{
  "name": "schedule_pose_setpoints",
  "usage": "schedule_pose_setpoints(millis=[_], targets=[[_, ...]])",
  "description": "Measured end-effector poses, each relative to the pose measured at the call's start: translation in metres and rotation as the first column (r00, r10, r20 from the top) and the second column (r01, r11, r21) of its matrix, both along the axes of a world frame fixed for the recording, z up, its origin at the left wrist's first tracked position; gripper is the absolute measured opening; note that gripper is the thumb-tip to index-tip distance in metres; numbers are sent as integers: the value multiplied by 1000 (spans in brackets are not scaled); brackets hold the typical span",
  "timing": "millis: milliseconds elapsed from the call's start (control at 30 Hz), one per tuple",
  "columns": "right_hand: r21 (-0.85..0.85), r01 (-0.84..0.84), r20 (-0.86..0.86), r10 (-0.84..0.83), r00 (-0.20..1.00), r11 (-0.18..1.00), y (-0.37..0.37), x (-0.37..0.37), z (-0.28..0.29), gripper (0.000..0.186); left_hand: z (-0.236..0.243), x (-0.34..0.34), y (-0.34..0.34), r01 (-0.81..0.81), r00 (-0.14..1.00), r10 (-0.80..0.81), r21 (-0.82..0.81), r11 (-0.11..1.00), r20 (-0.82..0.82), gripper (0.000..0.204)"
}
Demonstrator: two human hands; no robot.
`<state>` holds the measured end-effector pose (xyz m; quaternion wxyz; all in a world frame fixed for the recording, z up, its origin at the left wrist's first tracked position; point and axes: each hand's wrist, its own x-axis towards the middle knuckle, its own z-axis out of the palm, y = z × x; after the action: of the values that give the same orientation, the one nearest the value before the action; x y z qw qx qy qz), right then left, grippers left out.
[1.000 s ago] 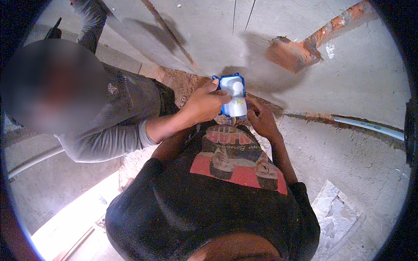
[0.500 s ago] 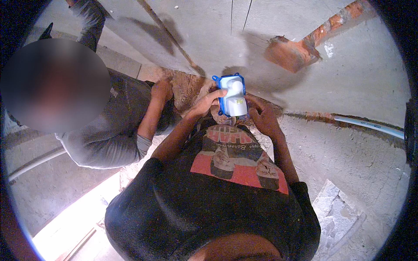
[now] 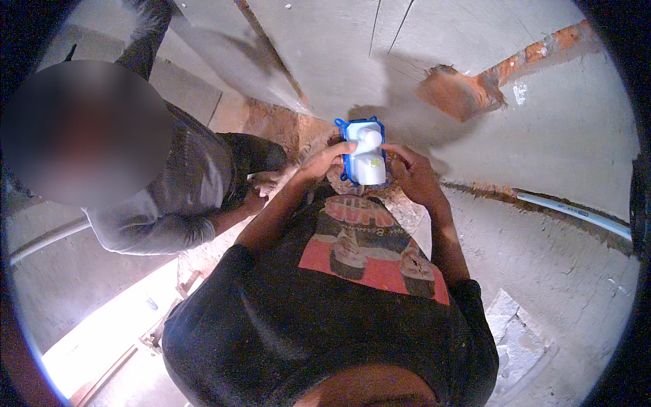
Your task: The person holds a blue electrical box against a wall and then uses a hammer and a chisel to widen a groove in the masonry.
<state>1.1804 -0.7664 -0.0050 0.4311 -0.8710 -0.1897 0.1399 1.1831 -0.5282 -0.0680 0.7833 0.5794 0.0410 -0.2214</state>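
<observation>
A blue plastic box with a white moulded cover [image 3: 369, 161] is held up in front of my chest, its cover facing up toward me. A round knob-like bump and a squarer one with a small yellow-green mark stand out on the cover. My left hand [image 3: 324, 161] grips its left edge, with the thumb lying on the white cover and the other fingers hidden behind. At the right edge, my right hand [image 3: 417, 176] has its fingers bent against the blue rim. Both forearms come up past my dark printed shirt.
Close on the left crouches a co-worker in grey [image 3: 163, 210], a hand [image 3: 261, 188] near my left forearm. The grey wall ahead has a chiselled brick-red recess [image 3: 451, 91] and channel. A pale blue pipe [image 3: 576, 211] runs along a groove at right. Rubble [image 3: 407, 211] lies below.
The co-worker's hand has come away from the wall base, down toward my left forearm. My right fingers have shifted higher along the box's right edge. The box stays nearly in place.
</observation>
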Motion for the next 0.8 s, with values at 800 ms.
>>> schedule_pose_setpoints(millis=[800], targets=[[-63,-521,-260,490,832,852,37,43,-4,39,-9,-21,21,-174,984,171,64,983,41,60]])
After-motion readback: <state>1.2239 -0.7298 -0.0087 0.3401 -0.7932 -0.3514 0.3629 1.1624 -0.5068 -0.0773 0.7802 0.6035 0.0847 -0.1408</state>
